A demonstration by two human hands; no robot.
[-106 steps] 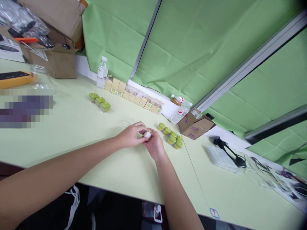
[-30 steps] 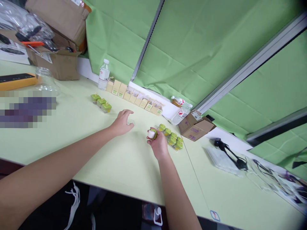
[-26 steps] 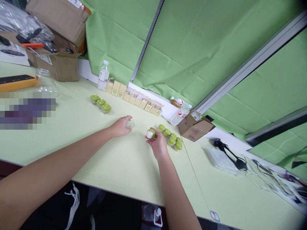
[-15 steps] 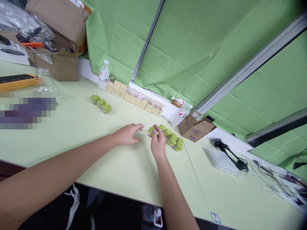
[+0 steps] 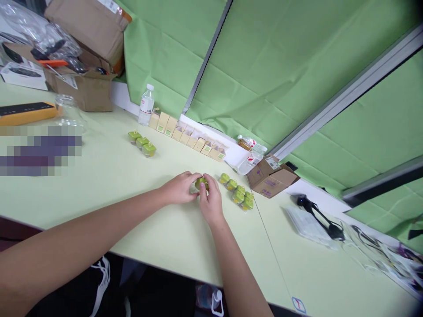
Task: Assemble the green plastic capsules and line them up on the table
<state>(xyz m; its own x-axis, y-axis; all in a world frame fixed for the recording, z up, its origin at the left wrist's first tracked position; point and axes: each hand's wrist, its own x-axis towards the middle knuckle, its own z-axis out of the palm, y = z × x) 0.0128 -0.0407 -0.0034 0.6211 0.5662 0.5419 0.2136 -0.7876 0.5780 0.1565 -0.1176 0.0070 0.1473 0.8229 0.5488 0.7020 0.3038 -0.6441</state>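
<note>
My left hand is wrapped round a small clear container, its fingers covering much of it. At the mouth of that container, my right hand grips a green lid between thumb and fingers. Whether the lid is seated cannot be made out. Just right of my right hand stand several small clear containers with green lids. Another row of green-lidded containers sits on the table to the left, beyond my left forearm.
Several small beige boxes line the back edge beside an upright water bottle. Two bottles lie near an open cardboard box at right. Cables and a black headset-like item lie farther right. A clear jar stands at left.
My right hand has moved left, bringing the green lid onto the clear container in my left hand. The two hands are now together.
</note>
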